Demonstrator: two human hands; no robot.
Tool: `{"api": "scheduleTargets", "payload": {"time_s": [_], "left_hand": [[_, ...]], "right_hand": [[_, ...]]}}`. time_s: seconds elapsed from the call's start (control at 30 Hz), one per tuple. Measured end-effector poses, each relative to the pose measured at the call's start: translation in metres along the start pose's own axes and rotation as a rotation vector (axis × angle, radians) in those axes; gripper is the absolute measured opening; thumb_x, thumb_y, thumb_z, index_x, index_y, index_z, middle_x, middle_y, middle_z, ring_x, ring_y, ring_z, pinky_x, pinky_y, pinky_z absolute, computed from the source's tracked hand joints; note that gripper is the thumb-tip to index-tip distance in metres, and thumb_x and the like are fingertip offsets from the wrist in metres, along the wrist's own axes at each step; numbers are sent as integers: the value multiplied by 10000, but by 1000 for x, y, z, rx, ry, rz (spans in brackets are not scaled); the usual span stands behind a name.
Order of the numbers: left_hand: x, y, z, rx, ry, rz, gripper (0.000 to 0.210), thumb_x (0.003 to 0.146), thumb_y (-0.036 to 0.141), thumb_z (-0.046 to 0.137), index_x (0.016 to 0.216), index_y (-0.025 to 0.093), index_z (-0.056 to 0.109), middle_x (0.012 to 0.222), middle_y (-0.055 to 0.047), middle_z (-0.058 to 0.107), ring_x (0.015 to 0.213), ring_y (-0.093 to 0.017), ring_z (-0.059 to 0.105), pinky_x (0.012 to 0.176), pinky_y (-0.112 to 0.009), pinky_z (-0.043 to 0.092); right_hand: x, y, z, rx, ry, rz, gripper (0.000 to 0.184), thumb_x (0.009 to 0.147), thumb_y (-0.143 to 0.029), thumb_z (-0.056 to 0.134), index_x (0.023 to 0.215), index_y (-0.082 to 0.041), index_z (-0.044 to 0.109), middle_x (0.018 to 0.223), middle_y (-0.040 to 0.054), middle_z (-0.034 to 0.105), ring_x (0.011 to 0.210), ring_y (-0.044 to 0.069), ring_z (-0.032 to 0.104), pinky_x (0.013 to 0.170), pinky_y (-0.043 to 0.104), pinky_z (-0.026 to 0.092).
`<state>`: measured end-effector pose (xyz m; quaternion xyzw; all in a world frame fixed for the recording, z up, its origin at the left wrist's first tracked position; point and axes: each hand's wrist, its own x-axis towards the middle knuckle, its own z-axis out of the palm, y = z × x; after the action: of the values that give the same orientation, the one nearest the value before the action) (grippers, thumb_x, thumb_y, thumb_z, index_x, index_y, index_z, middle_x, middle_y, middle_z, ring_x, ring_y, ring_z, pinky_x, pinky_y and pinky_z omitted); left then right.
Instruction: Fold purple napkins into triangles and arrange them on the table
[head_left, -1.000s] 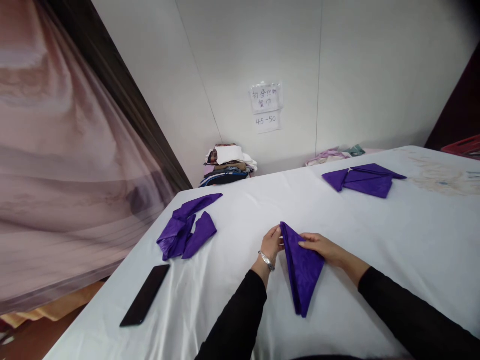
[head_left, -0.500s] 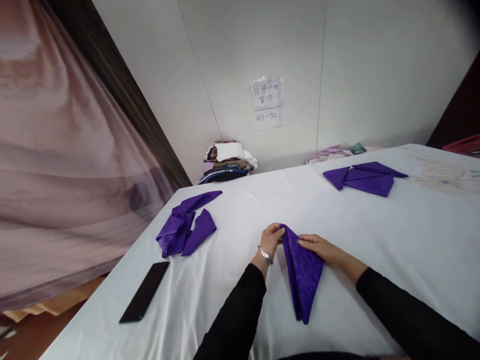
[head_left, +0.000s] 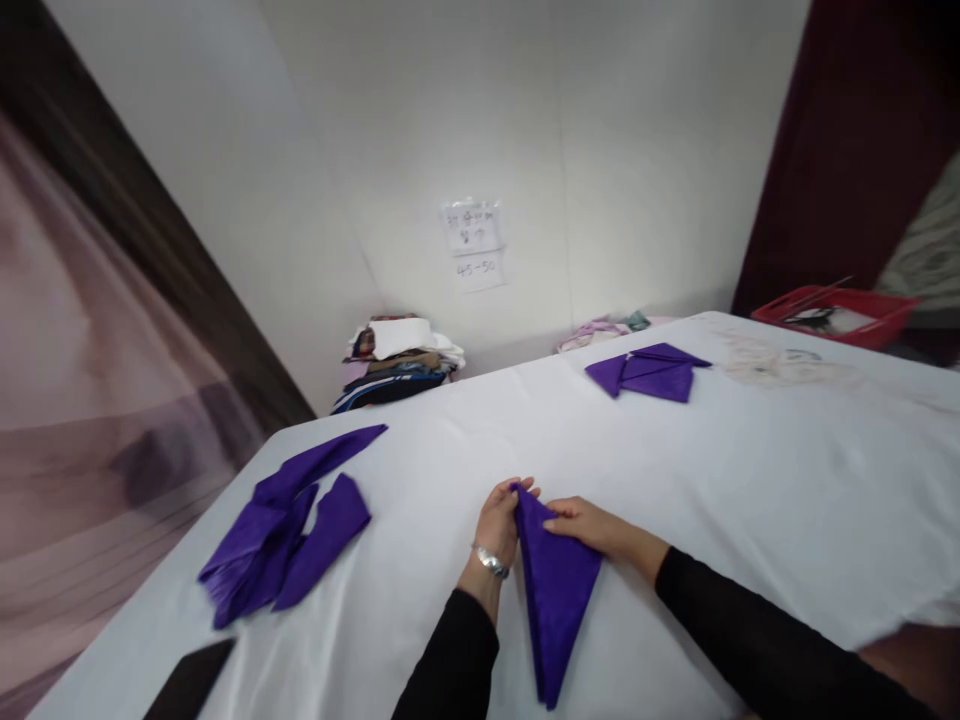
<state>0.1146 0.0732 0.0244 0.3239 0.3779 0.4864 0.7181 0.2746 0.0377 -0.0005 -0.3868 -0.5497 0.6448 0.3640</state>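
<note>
A purple cloth napkin (head_left: 559, 590), folded to a long triangle, hangs point down between my hands over the white-covered table. My left hand (head_left: 500, 520), a silver bracelet on its wrist, grips the top left corner, the thumb in front and fingertips showing behind. On the upper right edge my right hand (head_left: 589, 527) pinches the cloth, with its thumb and fingers on the front; some fingers are hidden behind it. Two more pieces of purple folded cloth lie on the table: a loose, crumpled-looking bundle (head_left: 255, 545) at the left and a flatter folded piece (head_left: 660, 373) at the back right.
A dark flat phone-like slab (head_left: 191, 680) lies at the front left of the table (head_left: 420, 640). Against the wall sit a stack of folded clothes (head_left: 401, 360) and a pinkish cloth pile (head_left: 592, 332). A red basket (head_left: 840, 312) stands far right; a pink curtain (head_left: 97, 420) hangs left.
The view has swung to the right, so the table's things sit further left and the red basket shows more. Both hands still hold the napkin; more of my left fingertips show at its top.
</note>
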Motion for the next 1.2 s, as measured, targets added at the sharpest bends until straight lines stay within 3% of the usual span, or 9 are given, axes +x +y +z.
{"api": "scheduleTargets", "payload": {"time_s": [0.17, 0.27, 0.37, 0.47, 0.67, 0.9, 1.07, 1.2], "left_hand": [[8, 2, 5, -74, 166, -119, 229, 766, 27, 430, 921, 160, 532, 856, -52, 667, 740, -143, 662, 689, -285, 509], [10, 3, 7, -61, 212, -131, 192, 830, 83, 408, 947, 155, 543, 910, -73, 662, 745, -149, 664, 683, -292, 523], [12, 0, 6, 56, 211, -84, 158, 839, 208, 508, 985, 160, 547, 974, -94, 659, 779, -180, 666, 672, -311, 537], [15, -4, 4, 208, 204, -13, 252, 764, 132, 614, 1003, 149, 538, 908, -95, 679, 756, -195, 673, 651, -301, 543], [21, -7, -1, 155, 206, -31, 140, 827, 79, 493, 936, 143, 554, 845, -90, 698, 726, -187, 681, 637, -300, 554], [30, -7, 4, 155, 143, -22, 162, 824, 104, 509, 976, 140, 553, 942, -118, 692, 747, -178, 679, 680, -293, 545], [38, -11, 20, 303, 76, -82, 283, 809, 279, 565, 1057, 144, 546, 1042, -148, 660, 659, -162, 662, 664, -307, 539], [39, -23, 29, 570, 37, 46, 283, 733, 276, 639, 977, 136, 611, 1021, -122, 665, 851, -222, 647, 877, -390, 468]], "right_hand": [[7, 1, 3, -83, 52, -22, 237, 704, -388, 648, 717, -164, 574, 603, -50, 511, 506, 75, 417, 497, 208, 334], [8, 0, 5, -121, 91, -19, 186, 697, -333, 635, 696, -162, 560, 599, -51, 495, 514, 74, 413, 493, 204, 324], [10, 2, 6, -139, 107, -8, 153, 688, -300, 627, 701, -162, 564, 598, -53, 490, 513, 71, 407, 486, 200, 316], [11, 4, 6, -157, 111, -28, 124, 690, -275, 620, 700, -161, 573, 588, -58, 478, 511, 66, 392, 480, 195, 301], [8, 0, 8, -49, 91, -27, 170, 658, -282, 669, 763, -163, 609, 639, -50, 539, 546, 75, 446, 530, 204, 344], [-10, 1, 10, 236, 81, -15, 269, 566, -211, 731, 813, -157, 640, 718, -26, 614, 597, 94, 530, 643, 247, 420], [-33, -20, -17, 327, 158, -21, 329, 571, -205, 733, 885, -151, 650, 783, 15, 663, 657, 135, 595, 693, 285, 447], [-61, -47, -70, 252, 302, -59, 330, 588, -236, 736, 891, -149, 640, 793, 30, 680, 659, 150, 613, 673, 284, 461]]}}
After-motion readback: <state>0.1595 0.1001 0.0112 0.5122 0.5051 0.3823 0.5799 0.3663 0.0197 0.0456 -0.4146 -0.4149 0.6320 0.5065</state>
